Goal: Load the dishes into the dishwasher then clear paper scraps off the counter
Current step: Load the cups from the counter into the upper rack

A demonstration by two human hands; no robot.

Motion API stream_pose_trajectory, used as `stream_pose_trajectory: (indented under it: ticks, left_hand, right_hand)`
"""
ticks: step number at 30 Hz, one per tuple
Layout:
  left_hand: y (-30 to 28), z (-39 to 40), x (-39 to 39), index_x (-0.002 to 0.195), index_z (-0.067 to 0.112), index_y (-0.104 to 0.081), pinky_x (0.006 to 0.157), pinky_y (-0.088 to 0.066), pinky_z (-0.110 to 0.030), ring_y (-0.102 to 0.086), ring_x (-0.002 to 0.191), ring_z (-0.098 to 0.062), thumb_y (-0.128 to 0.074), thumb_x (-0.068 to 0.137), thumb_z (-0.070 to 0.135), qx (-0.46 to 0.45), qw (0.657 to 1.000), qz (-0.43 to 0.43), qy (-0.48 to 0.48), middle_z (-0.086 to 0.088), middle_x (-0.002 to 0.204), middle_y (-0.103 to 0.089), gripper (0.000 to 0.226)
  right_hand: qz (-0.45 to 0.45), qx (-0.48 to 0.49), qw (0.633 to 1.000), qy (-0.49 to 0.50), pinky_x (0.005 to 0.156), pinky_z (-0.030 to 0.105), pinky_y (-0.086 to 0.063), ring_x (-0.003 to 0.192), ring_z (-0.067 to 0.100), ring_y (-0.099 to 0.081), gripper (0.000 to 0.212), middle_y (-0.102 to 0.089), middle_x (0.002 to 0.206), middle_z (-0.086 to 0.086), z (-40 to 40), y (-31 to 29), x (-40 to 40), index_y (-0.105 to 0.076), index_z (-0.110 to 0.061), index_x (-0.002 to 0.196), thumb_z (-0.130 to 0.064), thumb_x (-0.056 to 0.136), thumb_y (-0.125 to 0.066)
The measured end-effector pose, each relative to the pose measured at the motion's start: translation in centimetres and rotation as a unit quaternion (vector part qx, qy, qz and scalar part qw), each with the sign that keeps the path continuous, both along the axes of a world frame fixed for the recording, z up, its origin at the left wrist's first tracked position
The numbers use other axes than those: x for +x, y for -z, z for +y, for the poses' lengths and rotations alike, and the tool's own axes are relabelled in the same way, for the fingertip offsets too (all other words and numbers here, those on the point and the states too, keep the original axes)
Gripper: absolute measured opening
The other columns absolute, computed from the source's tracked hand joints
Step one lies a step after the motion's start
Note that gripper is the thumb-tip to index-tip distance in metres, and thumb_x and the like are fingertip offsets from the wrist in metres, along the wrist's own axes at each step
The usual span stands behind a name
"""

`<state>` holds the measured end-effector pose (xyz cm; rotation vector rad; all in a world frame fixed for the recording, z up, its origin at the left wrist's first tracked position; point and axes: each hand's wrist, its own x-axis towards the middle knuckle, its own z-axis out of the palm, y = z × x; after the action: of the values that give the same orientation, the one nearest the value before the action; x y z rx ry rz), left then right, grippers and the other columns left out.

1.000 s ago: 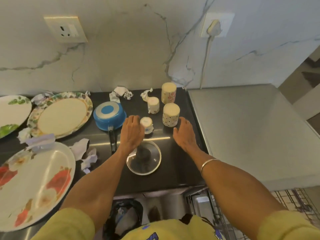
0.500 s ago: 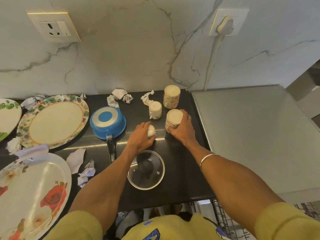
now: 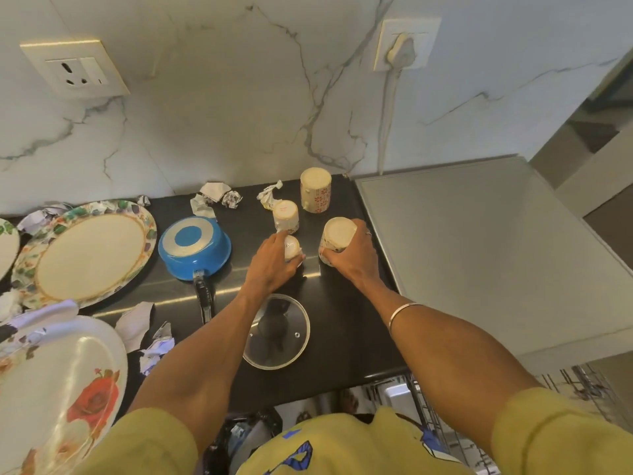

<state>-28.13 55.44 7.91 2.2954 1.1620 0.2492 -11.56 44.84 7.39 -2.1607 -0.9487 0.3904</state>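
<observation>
On the dark worktop (image 3: 346, 330), near its middle, both hands are on upturned cups. The left hand (image 3: 270, 265) has its fingers (image 3: 274, 241) curled round a small upturned cup (image 3: 292, 247), which stands just in front of another small cup (image 3: 286, 217), also mouth down. The right hand (image 3: 352, 258) grips a taller patterned mug (image 3: 337, 234), upturned as well, its fingers wrapped over the far side and the thumb on the near side; I cannot tell if either is lifted off the surface. At 12 o'clock from that mug, near the marble wall, a second patterned mug (image 3: 315, 190) stands inverted.

At 9 o'clock from the left hand lies a blue saucepan (image 3: 194, 247), bottom up, its black handle pointing toward the person. At 6 o'clock, between the two forearms, a glass lid (image 3: 276, 332) rests with its knob showing. Farther toward 9 o'clock sits a leaf-rimmed plate (image 3: 85, 255), and at 7 o'clock a large rose-printed plate (image 3: 58, 389). Crumpled paper scraps (image 3: 215, 197) lie along the back wall at 11 o'clock, with more scraps (image 3: 144, 334) between the plates and the lid. At 5 o'clock, below the worktop's edge, a wire dishwasher rack (image 3: 431, 416) shows beside the steel dishwasher top (image 3: 496, 252).
</observation>
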Motion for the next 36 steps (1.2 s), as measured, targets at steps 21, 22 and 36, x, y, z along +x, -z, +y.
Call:
stream_pose_trajectory:
  ticks: [21, 22, 36]
  left_hand:
    - [-0.8, -19.7, 6.6, 0.116, 0.02, -0.042, 0.084, -0.054, -0.044, -0.061, 0.099, -0.029, -0.07, 0.081, 0.055, 0.021, 0.991, -0.053, 0.12, -0.005, 0.112, -0.064, 0.056]
    - [-0.7, -21.2, 6.7, 0.115, 0.02, -0.042, 0.082, -0.054, -0.043, -0.061, 0.098, -0.028, -0.071, 0.081, 0.055, 0.024, 0.991, -0.053, 0.122, -0.004, 0.111, -0.064, 0.056]
    - [0.1, -39.4, 8.3, 0.119, 0.018, -0.041, 0.075, -0.052, -0.034, -0.062, 0.089, -0.021, -0.07, 0.084, 0.052, 0.021, 0.98, -0.092, 0.177, -0.003, 0.106, -0.064, 0.056]
  right_hand:
    - [-0.024, -0.022, 0.991, 0.132, 0.081, 0.032, -0.042, 0.108, 0.029, -0.057, 0.09, -0.051, 0.126, 0.007, -25.2, -2.5, 3.9, -0.034, -0.022, 0.134, -0.051, 0.064, -0.083]
    - [-0.026, -0.026, 0.991, 0.13, 0.082, 0.033, -0.044, 0.108, 0.03, -0.057, 0.09, -0.051, 0.126, 0.008, -26.8, -2.4, 3.9, -0.034, -0.022, 0.134, -0.051, 0.064, -0.083]
    - [-0.036, -0.067, 0.982, 0.175, 0.082, 0.039, -0.053, 0.106, 0.03, -0.06, 0.094, -0.055, 0.125, 0.011, -49.0, -0.9, 3.6, -0.033, -0.021, 0.137, -0.06, 0.065, -0.08]
